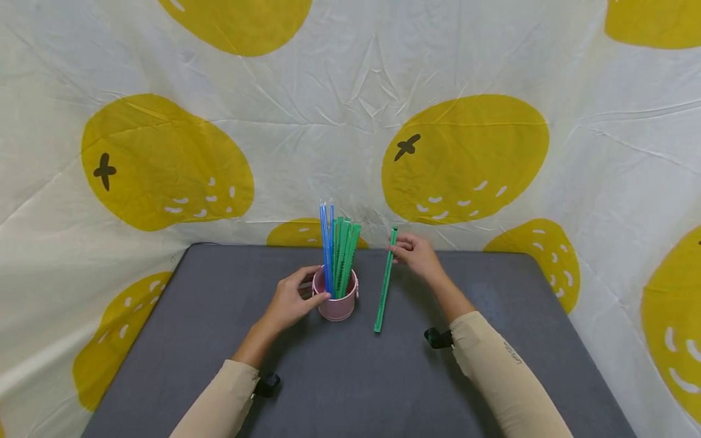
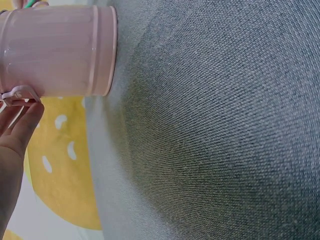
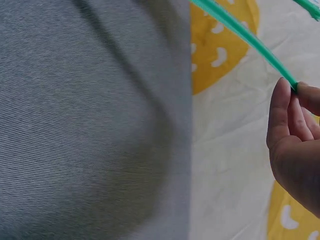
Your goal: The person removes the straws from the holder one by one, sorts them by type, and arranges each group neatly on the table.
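Observation:
A small pink bucket [image 1: 336,309] stands upright on the dark table, holding several green wrapped straws [image 1: 343,258] and a few blue ones [image 1: 327,249]. At the bucket's left side, my left hand [image 1: 291,299] grips it near the rim, thumb in front and fingers behind. In the left wrist view, fingertips touch the handle lug [image 2: 21,93] on the bucket [image 2: 52,52]. To the right of the bucket, my right hand [image 1: 417,254] pinches one green wrapped straw [image 1: 386,283] near its upper end. The right wrist view shows that straw [image 3: 245,35] between thumb and fingertips.
The dark cloth-covered table [image 1: 339,377] ends at a back edge just behind the hands. A pale curtain [image 1: 323,134] printed with large yellow fruit hangs behind and at both sides. Dark wrist cameras [image 1: 438,338] sit below each forearm.

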A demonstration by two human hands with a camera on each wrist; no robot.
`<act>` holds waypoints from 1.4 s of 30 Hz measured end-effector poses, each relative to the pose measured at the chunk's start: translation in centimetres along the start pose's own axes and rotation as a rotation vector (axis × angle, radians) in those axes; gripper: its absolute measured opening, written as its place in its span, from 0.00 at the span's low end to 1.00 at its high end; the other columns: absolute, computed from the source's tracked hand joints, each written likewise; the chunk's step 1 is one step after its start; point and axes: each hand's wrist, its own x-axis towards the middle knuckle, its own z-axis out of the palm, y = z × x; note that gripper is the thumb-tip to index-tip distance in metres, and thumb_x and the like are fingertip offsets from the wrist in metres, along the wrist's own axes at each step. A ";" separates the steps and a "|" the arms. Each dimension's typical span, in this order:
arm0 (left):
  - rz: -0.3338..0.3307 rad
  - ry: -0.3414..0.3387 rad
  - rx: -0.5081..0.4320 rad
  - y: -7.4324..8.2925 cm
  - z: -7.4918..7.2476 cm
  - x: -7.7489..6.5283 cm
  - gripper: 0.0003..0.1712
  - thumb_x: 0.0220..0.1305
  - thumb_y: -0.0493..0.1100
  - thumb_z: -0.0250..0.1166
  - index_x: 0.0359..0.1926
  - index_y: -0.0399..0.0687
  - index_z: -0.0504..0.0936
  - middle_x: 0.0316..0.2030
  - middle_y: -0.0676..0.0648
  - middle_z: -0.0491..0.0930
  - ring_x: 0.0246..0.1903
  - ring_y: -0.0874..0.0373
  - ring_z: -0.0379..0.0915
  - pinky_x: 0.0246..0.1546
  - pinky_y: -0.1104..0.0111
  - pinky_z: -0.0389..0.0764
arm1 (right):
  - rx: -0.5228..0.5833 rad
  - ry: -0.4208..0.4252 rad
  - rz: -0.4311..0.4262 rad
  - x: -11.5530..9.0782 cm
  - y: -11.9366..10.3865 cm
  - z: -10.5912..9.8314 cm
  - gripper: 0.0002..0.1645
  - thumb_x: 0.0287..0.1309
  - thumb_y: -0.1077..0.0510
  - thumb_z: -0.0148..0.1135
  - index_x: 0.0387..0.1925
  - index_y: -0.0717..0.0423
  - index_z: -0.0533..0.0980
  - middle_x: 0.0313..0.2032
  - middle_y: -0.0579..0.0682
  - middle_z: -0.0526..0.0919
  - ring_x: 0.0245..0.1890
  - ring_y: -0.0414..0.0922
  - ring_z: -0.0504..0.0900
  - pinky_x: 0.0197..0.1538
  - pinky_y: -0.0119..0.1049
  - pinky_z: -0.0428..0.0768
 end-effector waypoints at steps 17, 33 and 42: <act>-0.027 -0.013 -0.032 0.2 -0.1 -0.5 0.38 0.58 0.49 0.79 0.66 0.45 0.77 0.60 0.40 0.82 0.58 0.39 0.81 0.54 0.49 0.86 | 0.025 -0.029 0.238 0.2 3.6 2.8 0.19 0.68 0.69 0.63 0.57 0.78 0.75 0.44 0.64 0.87 0.32 0.38 0.85 0.47 0.43 0.91; -0.006 0.008 -0.026 0.3 0.0 -0.1 0.37 0.57 0.49 0.80 0.66 0.46 0.78 0.58 0.41 0.83 0.57 0.46 0.83 0.53 0.52 0.87 | 0.018 0.018 0.283 0.3 5.0 4.6 0.15 0.63 0.72 0.65 0.50 0.78 0.78 0.34 0.58 0.85 0.26 0.39 0.85 0.36 0.35 0.91; -0.013 0.007 -0.023 0.3 0.0 -0.1 0.37 0.57 0.49 0.80 0.66 0.47 0.78 0.58 0.42 0.83 0.57 0.46 0.82 0.53 0.52 0.87 | -0.143 0.036 0.269 -0.3 5.0 5.4 0.10 0.61 0.69 0.69 0.44 0.71 0.81 0.34 0.59 0.88 0.24 0.41 0.88 0.33 0.35 0.90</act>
